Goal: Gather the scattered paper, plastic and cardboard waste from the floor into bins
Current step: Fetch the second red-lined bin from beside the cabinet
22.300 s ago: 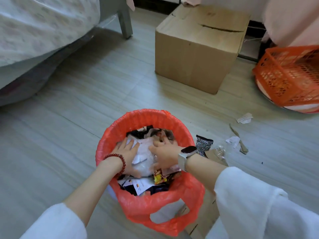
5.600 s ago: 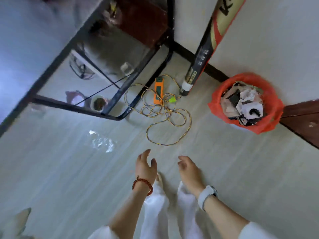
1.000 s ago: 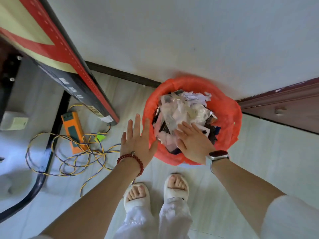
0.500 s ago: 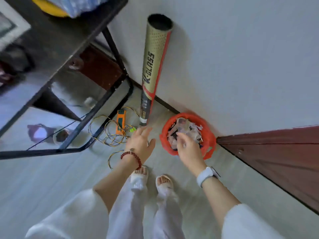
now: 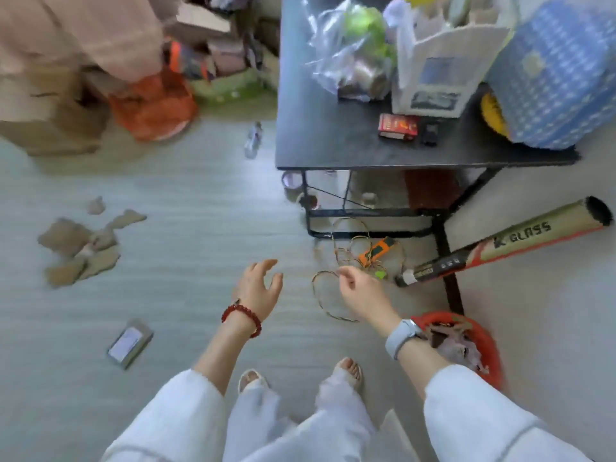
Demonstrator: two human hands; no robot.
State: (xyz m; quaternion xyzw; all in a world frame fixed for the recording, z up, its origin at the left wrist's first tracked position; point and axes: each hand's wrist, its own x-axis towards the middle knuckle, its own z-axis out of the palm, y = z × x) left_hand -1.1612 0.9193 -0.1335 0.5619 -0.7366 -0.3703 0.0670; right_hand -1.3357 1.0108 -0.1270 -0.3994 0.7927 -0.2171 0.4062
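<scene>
Pale wood-grain floor (image 5: 173,201) fills most of the view, blurred by camera motion. At upper right stands a black counter (image 5: 333,141) on a black metal frame, carrying a blue checked bag (image 5: 553,71), a white paper bag (image 5: 443,65), a clear plastic bag (image 5: 350,45) and a small red box (image 5: 398,126). At upper left sit a cardboard box (image 5: 43,118) and an orange basket (image 5: 153,105). A long printed tube (image 5: 506,241) leans near the counter's frame. At lower right the bin with a red liner (image 5: 486,345) stands packed with waste, just behind the right wrist. Torn cardboard pieces (image 5: 80,248) lie scattered at left, well apart from the bin, and a small flat package (image 5: 130,343) lies nearer the feet. A tangled cord (image 5: 346,261) and an orange device (image 5: 376,250) lie under the counter's edge. The left hand (image 5: 258,290) hangs empty with fingers spread; the right hand (image 5: 361,293) is loosely curled and holds nothing.
</scene>
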